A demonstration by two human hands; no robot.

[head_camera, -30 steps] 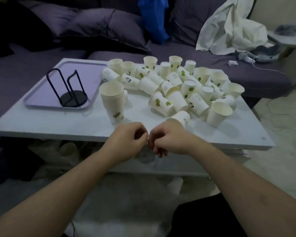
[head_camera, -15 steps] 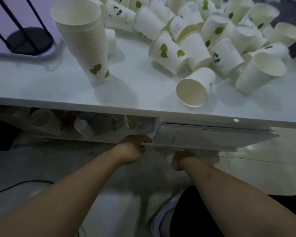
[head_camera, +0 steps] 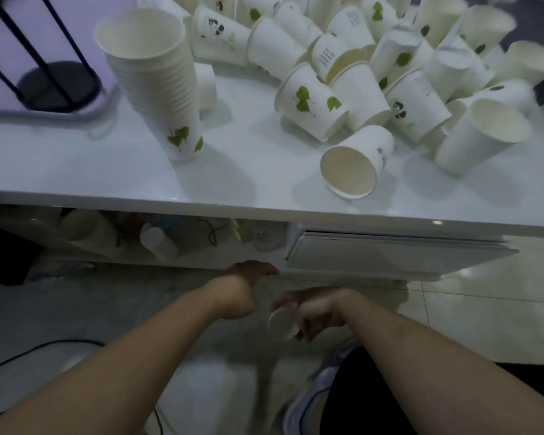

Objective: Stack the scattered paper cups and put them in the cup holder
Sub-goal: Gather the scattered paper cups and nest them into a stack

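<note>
My right hand (head_camera: 314, 315) fingers clamp a fallen cup (head_camera: 282, 323) below the bench (head_camera: 113, 171); I should lift it upright to the stack (head_camera: 157, 80), left hand (head_camera: 248, 274) fingers unclear.

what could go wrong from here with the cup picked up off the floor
The right hand grips the fallen paper cup below the table edge; rising, it may bump that edge. The tall stack stands tilted and could topple. The cup lying on its side near the edge could roll off.

Cup (head_camera: 421, 89) print (tiny) unreadable.
</note>
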